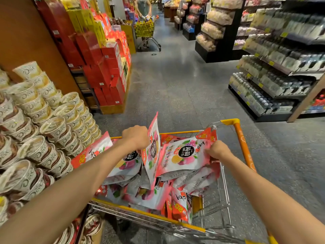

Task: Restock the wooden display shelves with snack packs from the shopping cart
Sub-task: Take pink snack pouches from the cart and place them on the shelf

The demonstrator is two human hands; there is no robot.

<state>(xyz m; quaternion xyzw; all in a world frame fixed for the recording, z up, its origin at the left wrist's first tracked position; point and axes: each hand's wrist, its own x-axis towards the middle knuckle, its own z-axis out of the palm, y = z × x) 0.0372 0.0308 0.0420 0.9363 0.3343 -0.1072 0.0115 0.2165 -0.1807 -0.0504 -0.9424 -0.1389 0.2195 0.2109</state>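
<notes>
Head view:
Cart: the cart stands in the aisle just in front of the person, and it is full of packs lying in a loose heap.
Left hand: the left hand is curled closed around the top part of one pack, which stands almost upright above the heap.
Right hand: the right hand pinches the right edge of a second pack, which lies tilted on top of the others.
Shelves: no wooden display shelf with these packs is visible (the wooden panel at the left edge is only a wall behind other goods), so I cannot tell how full the target is.
Left side: a stack of cups stands just beside the cart; red boxes are further along.
Done: judged from the full cart, very little or nothing is restocked.
In hand: picking up packs, one in each hand.
Left: to carry these two to the shelves, place them, and then repeat for the heap, which is nearly all of the work.
Background: another person with a second cart stands far down the aisle, well apart.
</notes>
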